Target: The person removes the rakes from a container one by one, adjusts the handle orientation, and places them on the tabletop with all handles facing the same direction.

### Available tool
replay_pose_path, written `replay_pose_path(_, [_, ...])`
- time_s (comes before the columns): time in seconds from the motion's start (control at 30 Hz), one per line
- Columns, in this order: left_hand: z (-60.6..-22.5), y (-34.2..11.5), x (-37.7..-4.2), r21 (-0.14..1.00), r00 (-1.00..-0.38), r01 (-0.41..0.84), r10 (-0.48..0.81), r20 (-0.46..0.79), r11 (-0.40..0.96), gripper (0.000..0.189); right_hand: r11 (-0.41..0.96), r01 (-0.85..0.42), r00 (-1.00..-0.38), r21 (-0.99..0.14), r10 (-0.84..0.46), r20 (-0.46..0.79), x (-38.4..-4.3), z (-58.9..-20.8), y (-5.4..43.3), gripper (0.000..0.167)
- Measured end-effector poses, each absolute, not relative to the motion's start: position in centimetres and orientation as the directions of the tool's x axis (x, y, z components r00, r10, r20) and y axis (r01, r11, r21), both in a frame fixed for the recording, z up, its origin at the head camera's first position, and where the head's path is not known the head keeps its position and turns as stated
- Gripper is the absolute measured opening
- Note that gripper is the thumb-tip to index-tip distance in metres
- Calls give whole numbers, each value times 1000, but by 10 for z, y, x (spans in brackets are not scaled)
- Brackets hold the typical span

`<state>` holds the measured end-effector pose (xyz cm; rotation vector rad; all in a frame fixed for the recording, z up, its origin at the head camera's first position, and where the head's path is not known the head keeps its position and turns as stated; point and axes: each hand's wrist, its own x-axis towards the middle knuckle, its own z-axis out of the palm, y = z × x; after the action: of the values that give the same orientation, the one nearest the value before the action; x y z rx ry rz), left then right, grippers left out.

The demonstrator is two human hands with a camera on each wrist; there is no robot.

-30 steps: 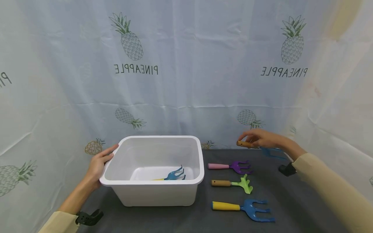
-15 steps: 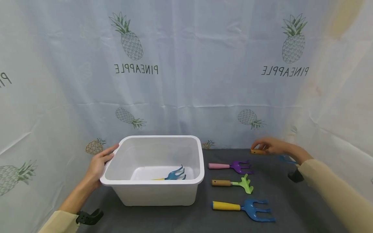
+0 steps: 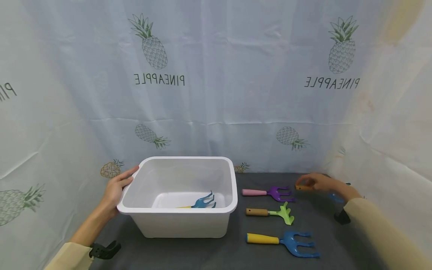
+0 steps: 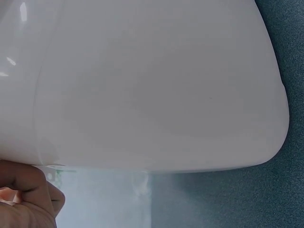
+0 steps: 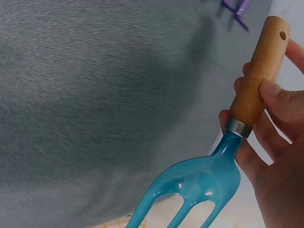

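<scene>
A white plastic tub (image 3: 179,225) stands left of centre in the head view. My left hand (image 3: 114,191) grips its left rim; in the left wrist view curled fingers (image 4: 28,190) show at the tub's edge. Inside the tub lies a hand fork (image 3: 201,202) with blue tines and a yellow handle, partly hidden by the front wall. At the back right my right hand (image 3: 320,183) holds another hand fork by its wooden handle (image 5: 261,71), thumb on one side and fingers behind. Its teal tined head (image 5: 204,178) points back toward the wrist.
On the dark table right of the tub lie three tools in a column: a purple fork with a pink handle (image 3: 254,192), a green rake with a wooden handle (image 3: 257,212) and a blue fork with a yellow handle (image 3: 262,239). A pineapple-print curtain (image 3: 216,93) hangs behind.
My right hand has moved right and down toward the table with the wooden-handled hand fork. My left hand and the tub have stayed in place.
</scene>
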<state>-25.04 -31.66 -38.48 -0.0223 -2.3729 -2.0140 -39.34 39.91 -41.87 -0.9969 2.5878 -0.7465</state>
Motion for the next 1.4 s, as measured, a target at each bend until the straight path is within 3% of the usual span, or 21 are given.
replay_pose_path(0.5, [-384,-315,-249,984,-999,23,-23,27,179,56,734,-492,-809,-469,-584,-66,-390,-461,416,55])
replay_pose_path(0.83, [-385,-316,-250,985,-999,19,-24,23,174,56,729,-522,-811,-444,-585,-8,-389,-464,415,57])
replay_pose_path(0.93, [-385,-315,-250,985,-1000,14,-21,18,174,56,717,-513,-816,-471,-578,10,-388,-464,415,52])
replay_pose_path(1.17, [-385,-315,-251,984,-1000,14,-18,17,180,56,573,-477,-809,-667,-583,78,-387,-456,422,39])
replay_pose_path(1.4, [-384,-315,-250,982,-999,25,-21,30,186,56,517,-454,-786,-726,-616,54,-386,-437,419,36])
